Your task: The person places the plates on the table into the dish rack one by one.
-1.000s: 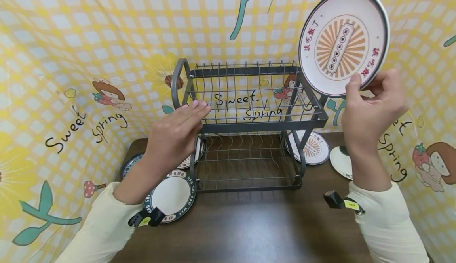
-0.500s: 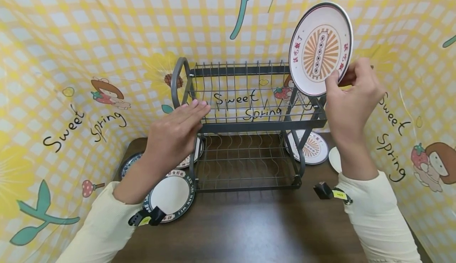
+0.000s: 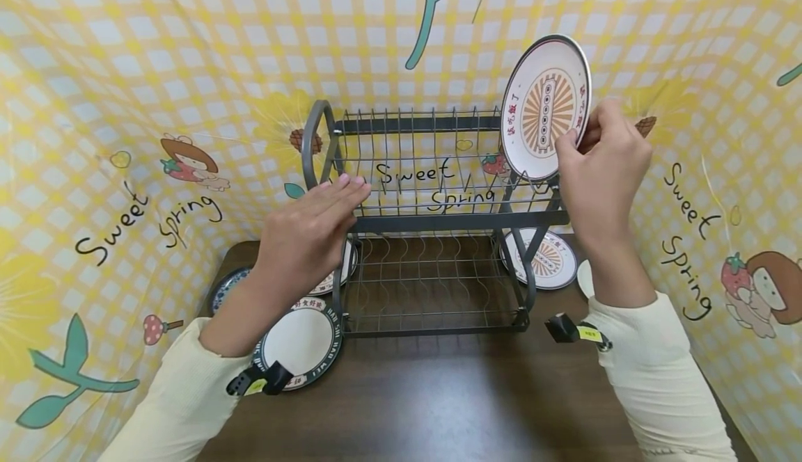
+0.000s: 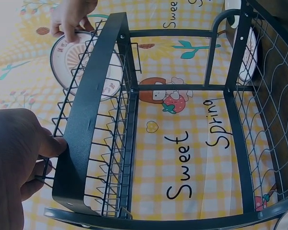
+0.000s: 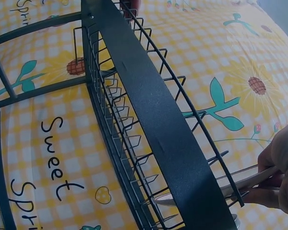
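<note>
Between right-hand fingers (image 3: 605, 117), 1 plate (image 3: 544, 108)

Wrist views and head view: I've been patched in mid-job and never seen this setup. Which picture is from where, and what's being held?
There is no machine: you see a person's left hand and right hand, both bare. The wide picture comes from a camera on the head, looking forward and down. The other two come from a camera on each wrist, so the dark two-tier wire rack looks turned sideways there. The left hand rests on the rack's upper left front corner, and the right pinches a sunburst plate by its edge at the upper tier's right end. I can't tell whether that plate touches the wires. On the brown table lie more plates: a dark-rimmed plate at the left, a second sunburst plate at the right, and others partly hidden.
</note>
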A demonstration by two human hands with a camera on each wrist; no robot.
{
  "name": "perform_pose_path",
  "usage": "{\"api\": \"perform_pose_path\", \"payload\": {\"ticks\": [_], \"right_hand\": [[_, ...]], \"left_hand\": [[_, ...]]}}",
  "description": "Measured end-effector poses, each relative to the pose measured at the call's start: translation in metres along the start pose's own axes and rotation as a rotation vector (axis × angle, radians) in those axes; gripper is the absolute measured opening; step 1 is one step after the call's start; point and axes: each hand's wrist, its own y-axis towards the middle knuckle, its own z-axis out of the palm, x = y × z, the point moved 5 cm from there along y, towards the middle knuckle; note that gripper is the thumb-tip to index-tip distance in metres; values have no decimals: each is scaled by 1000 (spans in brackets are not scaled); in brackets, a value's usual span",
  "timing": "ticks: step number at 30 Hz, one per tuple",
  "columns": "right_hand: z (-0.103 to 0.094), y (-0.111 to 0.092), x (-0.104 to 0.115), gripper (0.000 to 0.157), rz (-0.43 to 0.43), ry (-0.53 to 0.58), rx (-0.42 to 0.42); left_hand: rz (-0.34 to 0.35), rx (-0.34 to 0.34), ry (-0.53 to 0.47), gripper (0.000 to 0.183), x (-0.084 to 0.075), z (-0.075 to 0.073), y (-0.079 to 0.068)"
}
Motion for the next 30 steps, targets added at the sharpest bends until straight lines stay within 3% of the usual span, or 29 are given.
{"api": "perform_pose_path", "payload": {"ticks": [15,30], "right_hand": [[5,2,4,5,-22,-52,52],[7,9,3,7,27,-141,94]], "left_hand": [[-1,-2,2,39,-1,0,0],[2,-8,4,38,0,1,0]]}}
